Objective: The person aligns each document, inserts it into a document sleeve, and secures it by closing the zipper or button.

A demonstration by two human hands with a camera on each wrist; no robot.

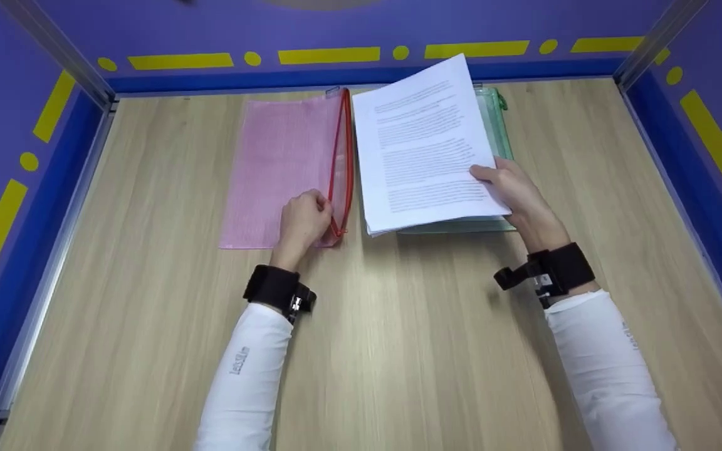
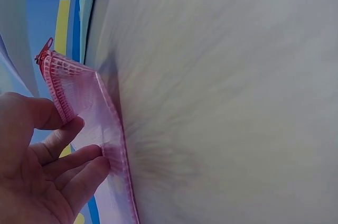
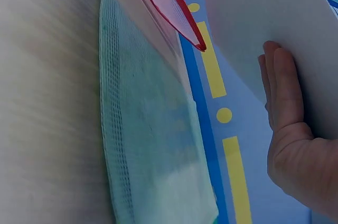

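Note:
A pink mesh zipper pouch (image 1: 276, 163) with a red zipper lies on the table, its mouth gaping on the right side. My left hand (image 1: 305, 219) pinches the pouch's edge near the lower end of that mouth; in the left wrist view, thumb and finger grip the pink mesh (image 2: 90, 94). My right hand (image 1: 521, 191) holds a stack of printed paper sheets (image 1: 423, 150) by the lower right corner, thumb on top and fingers underneath. The sheets are tilted above a green mesh zipper pouch (image 1: 499, 125), hiding most of it.
The wooden table (image 1: 398, 338) meets blue walls (image 1: 329, 37) with yellow marks at the back and sides. Black wrist straps (image 1: 561, 269) with small cameras sit on both wrists. The green pouch lies just right of the pink one.

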